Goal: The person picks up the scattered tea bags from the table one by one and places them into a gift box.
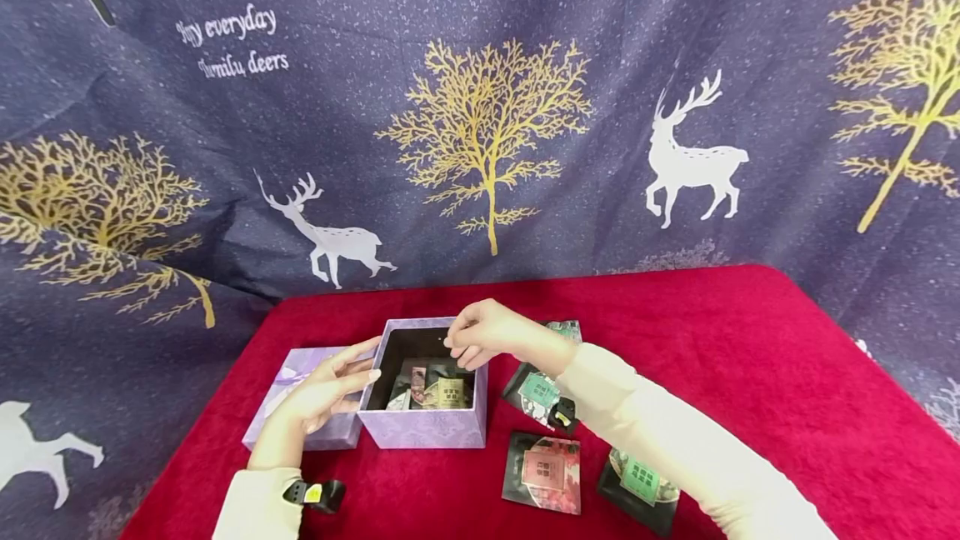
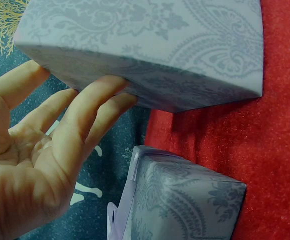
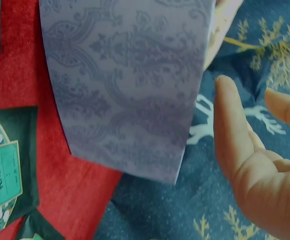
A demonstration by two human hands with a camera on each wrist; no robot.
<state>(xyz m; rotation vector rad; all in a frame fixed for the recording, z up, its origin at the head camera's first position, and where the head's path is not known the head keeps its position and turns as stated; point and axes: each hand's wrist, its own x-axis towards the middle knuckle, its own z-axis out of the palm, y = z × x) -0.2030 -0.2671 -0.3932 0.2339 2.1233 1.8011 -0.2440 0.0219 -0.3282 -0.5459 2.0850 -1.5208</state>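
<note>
Showing boxed sachets [image 1: 452,392]: head view only

I have the box [image 1: 423,429] standing left of centre on the table [image 1: 750,373], with several sachets [image 1: 452,392] lying inside it. To its left sits the lid [image 1: 330,437], partly hidden beneath the left hand [image 1: 330,386], which touches the box's left wall. The right hand [image 1: 480,333] is over the opening, toward the far right corner.

To the box's right I count four more — a far sachet [image 1: 567,329] at the back, a middle sachet [image 1: 534,390] just beside the box, a near sachet [image 1: 542,473] in front of that, and an outer sachet [image 1: 641,486] to the right, close to the sleeve [image 1: 660,432]. Behind the table hangs a cloth [image 1: 600,240].
</note>
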